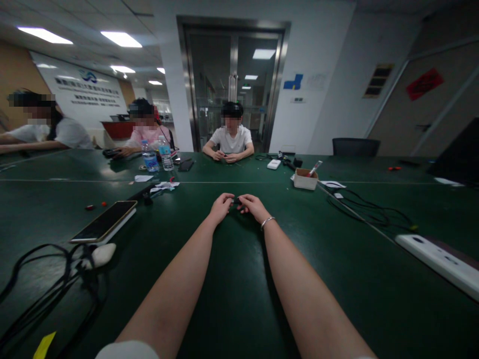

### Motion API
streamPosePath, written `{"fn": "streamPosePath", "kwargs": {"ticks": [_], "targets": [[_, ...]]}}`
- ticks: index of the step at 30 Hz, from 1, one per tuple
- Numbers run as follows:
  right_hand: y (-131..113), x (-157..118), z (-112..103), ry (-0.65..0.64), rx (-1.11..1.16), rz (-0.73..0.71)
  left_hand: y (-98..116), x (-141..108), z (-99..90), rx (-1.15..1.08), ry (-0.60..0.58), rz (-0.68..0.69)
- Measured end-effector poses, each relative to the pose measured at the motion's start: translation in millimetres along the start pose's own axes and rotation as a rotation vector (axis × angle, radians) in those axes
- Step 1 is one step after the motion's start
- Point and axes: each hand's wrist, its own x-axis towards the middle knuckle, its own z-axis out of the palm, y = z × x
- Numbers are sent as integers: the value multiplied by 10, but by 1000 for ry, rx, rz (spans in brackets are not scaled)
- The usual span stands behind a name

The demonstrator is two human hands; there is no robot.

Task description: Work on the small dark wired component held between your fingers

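Both hands meet over the green table (232, 279), near the middle of the view. Between their fingertips is a small dark object (236, 201), too small to name. My left hand (222, 206) is closed on its left end, where a light bit shows. My right hand (253, 206), with a silver bangle at the wrist, pinches its right side with bent fingers. The fingers partly cover the object.
A phone (107, 221) on a white box, a white mouse-shaped item (102, 255) and black cables lie left. Bottles (165, 153) stand beyond. At right are a small box (306, 179), cables and a power strip (441, 259). Three people sit across the table.
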Motion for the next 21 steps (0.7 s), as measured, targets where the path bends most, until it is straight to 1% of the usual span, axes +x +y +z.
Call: {"fn": "streamPosePath", "kwargs": {"ticks": [12, 21], "targets": [[18, 14, -4, -2, 4, -3, -12, 9, 10, -3, -13, -14], [-5, 3, 6, 1, 5, 2, -55, 23, 4, 33, -47, 29]]}}
